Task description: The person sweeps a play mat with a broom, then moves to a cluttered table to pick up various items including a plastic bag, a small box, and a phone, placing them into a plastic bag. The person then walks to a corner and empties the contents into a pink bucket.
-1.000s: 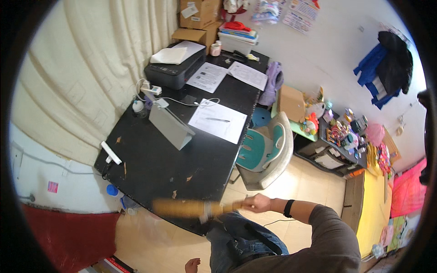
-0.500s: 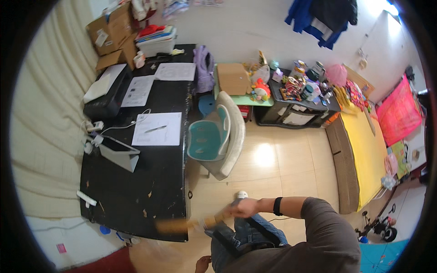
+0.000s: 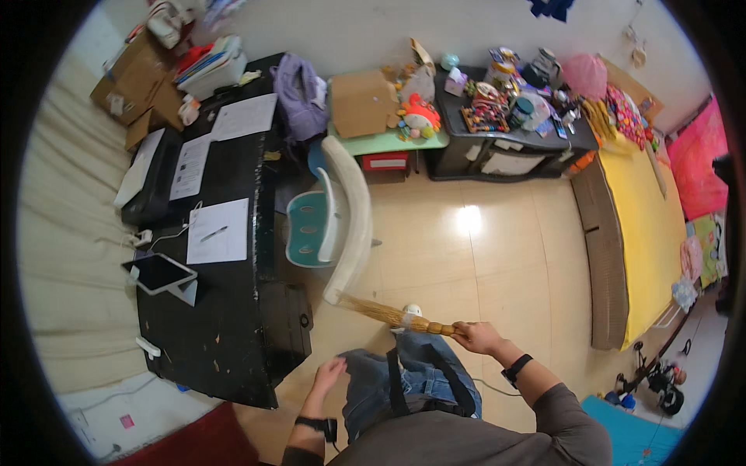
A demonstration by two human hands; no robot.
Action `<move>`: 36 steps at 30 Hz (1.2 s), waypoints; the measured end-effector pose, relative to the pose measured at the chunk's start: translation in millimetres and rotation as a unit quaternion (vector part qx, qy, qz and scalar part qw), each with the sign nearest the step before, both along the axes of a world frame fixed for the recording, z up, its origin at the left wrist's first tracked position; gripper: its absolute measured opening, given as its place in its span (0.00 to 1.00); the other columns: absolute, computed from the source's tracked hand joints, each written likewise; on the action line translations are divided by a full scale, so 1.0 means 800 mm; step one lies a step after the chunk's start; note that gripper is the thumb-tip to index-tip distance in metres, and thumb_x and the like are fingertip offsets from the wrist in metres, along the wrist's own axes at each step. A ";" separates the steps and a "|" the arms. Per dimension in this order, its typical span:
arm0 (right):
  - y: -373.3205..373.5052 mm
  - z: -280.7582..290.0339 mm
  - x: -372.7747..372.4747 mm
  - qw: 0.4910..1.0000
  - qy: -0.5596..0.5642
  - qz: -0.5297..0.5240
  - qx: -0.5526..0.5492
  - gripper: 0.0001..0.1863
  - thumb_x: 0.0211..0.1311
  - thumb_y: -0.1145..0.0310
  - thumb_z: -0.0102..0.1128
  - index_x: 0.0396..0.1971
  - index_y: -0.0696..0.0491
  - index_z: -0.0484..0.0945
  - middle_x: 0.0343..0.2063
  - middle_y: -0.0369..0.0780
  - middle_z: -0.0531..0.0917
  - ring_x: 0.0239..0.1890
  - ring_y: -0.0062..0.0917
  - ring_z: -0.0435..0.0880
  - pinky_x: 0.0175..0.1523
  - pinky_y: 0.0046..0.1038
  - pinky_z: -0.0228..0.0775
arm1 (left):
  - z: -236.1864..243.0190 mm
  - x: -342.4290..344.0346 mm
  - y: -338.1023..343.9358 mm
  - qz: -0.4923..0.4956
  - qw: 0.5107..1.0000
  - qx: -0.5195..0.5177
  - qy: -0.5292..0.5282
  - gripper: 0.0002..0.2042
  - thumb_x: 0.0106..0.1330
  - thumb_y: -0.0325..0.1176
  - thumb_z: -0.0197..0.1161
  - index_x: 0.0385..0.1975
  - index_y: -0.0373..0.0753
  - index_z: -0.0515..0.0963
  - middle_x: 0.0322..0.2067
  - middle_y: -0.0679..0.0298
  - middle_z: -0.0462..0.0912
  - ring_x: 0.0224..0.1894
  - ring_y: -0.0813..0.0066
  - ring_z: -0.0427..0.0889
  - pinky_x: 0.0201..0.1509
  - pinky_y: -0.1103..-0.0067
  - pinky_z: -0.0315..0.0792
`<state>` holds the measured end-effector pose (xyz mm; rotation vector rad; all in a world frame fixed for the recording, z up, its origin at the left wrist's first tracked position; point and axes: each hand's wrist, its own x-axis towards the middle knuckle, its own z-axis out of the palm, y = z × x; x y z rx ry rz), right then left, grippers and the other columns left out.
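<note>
right hand clamped around the handle end of a straw hand broom, fingers wrapped on the segmented grip. left hand is off the broom, near the left side of the jeans, nothing visible in it; can't tell how far its fingers are curled. broom is in front of the person's knees, over the tiled floor as seen from above. long axis runs mostly crosswise, tilted a bit: handle end right and nearer the body, bristles pointing left and slightly away. pale band wraps the neck between handle and straw. bristle tips sit at the near end of the chair's cream backrest; can't tell if they touch. white shoe shows just beyond the neck. black desk is on the left, with a tablet on a stand and a pen on a paper sheet.
</note>
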<state>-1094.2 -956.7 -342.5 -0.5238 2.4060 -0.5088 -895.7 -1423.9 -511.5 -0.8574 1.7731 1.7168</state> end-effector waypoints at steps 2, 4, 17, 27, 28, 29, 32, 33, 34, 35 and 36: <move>0.045 -0.006 0.004 0.999 -0.020 -0.023 0.030 0.20 0.74 0.49 0.53 0.48 0.50 0.79 0.34 0.48 0.88 0.37 0.48 0.87 0.43 0.47 0.79 | 0.023 -0.114 0.039 -0.106 0.985 -0.134 0.025 0.17 0.71 0.38 0.65 0.53 0.36 0.81 0.50 0.50 0.85 0.53 0.57 0.84 0.57 0.69 0.77; 0.081 -0.018 0.018 0.993 -0.062 -0.070 0.073 0.21 0.74 0.48 0.52 0.47 0.52 0.79 0.33 0.49 0.88 0.37 0.48 0.87 0.44 0.47 0.79 | 0.048 -0.217 0.073 -0.262 0.897 -0.304 0.184 0.19 0.66 0.35 0.66 0.57 0.44 0.81 0.65 0.47 0.72 0.67 0.49 0.71 0.68 0.62 0.68; 0.172 -0.039 -0.001 0.916 -0.210 -0.293 0.177 0.24 0.72 0.45 0.53 0.46 0.52 0.83 0.38 0.50 0.88 0.43 0.48 0.87 0.51 0.47 0.77 | 0.019 -0.552 0.123 -0.523 0.681 -0.501 0.110 0.30 0.68 0.38 0.58 0.73 0.57 0.68 0.82 0.62 0.35 0.80 0.39 0.32 0.77 0.39 0.36; 0.216 -0.008 -0.194 0.890 -0.179 -0.396 0.137 0.26 0.72 0.44 0.55 0.47 0.53 0.85 0.40 0.50 0.88 0.46 0.48 0.86 0.52 0.45 0.78 | 0.049 -0.564 0.061 -0.591 0.671 -0.448 0.003 0.39 0.68 0.40 0.62 0.79 0.54 0.53 0.81 0.64 0.31 0.80 0.38 0.28 0.77 0.39 0.41; 0.226 -0.006 -0.211 0.879 -0.179 -0.422 0.128 0.26 0.72 0.44 0.54 0.47 0.53 0.85 0.42 0.51 0.88 0.48 0.48 0.86 0.54 0.44 0.77 | 0.048 -0.564 0.059 -0.590 0.677 -0.440 -0.014 0.39 0.68 0.41 0.62 0.79 0.53 0.53 0.81 0.63 0.31 0.80 0.37 0.30 0.76 0.39 0.43; 0.235 -0.006 -0.226 0.869 -0.179 -0.445 0.123 0.27 0.72 0.44 0.54 0.47 0.55 0.84 0.41 0.52 0.88 0.47 0.48 0.86 0.53 0.44 0.77 | 0.043 -0.568 0.058 -0.607 0.668 -0.427 -0.052 0.39 0.68 0.41 0.61 0.79 0.52 0.52 0.81 0.62 0.29 0.79 0.34 0.33 0.75 0.37 0.44; 0.260 -0.016 -0.261 0.830 -0.179 -0.520 0.095 0.29 0.73 0.44 0.53 0.45 0.60 0.82 0.37 0.53 0.87 0.42 0.45 0.87 0.50 0.42 0.78 | 0.003 -0.602 0.080 -0.627 0.667 -0.343 -0.211 0.37 0.71 0.48 0.59 0.78 0.50 0.55 0.77 0.58 0.41 0.76 0.42 0.48 0.76 0.55 0.54; 0.267 -0.022 -0.268 0.815 -0.178 -0.545 0.082 0.29 0.74 0.44 0.52 0.44 0.61 0.81 0.35 0.52 0.87 0.40 0.43 0.88 0.48 0.41 0.79 | -0.016 -0.628 0.095 -0.686 0.638 -0.290 -0.196 0.35 0.71 0.49 0.59 0.77 0.49 0.58 0.76 0.56 0.49 0.75 0.45 0.54 0.75 0.59 0.57; 0.274 -0.028 -0.274 0.791 -0.193 -0.575 0.079 0.30 0.74 0.45 0.52 0.42 0.63 0.80 0.33 0.52 0.87 0.37 0.41 0.88 0.45 0.40 0.80 | -0.032 -0.660 0.114 -0.724 0.624 -0.224 -0.190 0.34 0.72 0.51 0.58 0.76 0.48 0.60 0.74 0.53 0.58 0.74 0.47 0.60 0.74 0.63 0.60; 0.281 -0.034 -0.279 0.770 -0.204 -0.604 0.022 0.29 0.74 0.46 0.52 0.41 0.63 0.80 0.32 0.50 0.86 0.35 0.38 0.87 0.43 0.38 0.80 | -0.044 -0.695 0.139 -0.749 0.617 -0.177 -0.165 0.33 0.72 0.52 0.58 0.75 0.47 0.63 0.72 0.51 0.66 0.72 0.50 0.67 0.74 0.67 0.63; 0.289 -0.040 -0.283 0.737 -0.230 -0.635 -0.023 0.28 0.75 0.48 0.53 0.40 0.63 0.79 0.32 0.48 0.85 0.33 0.34 0.86 0.40 0.36 0.79 | -0.041 -0.726 0.158 -0.659 0.718 -0.190 -0.118 0.30 0.72 0.52 0.57 0.71 0.46 0.68 0.65 0.49 0.73 0.68 0.49 0.72 0.72 0.65 0.66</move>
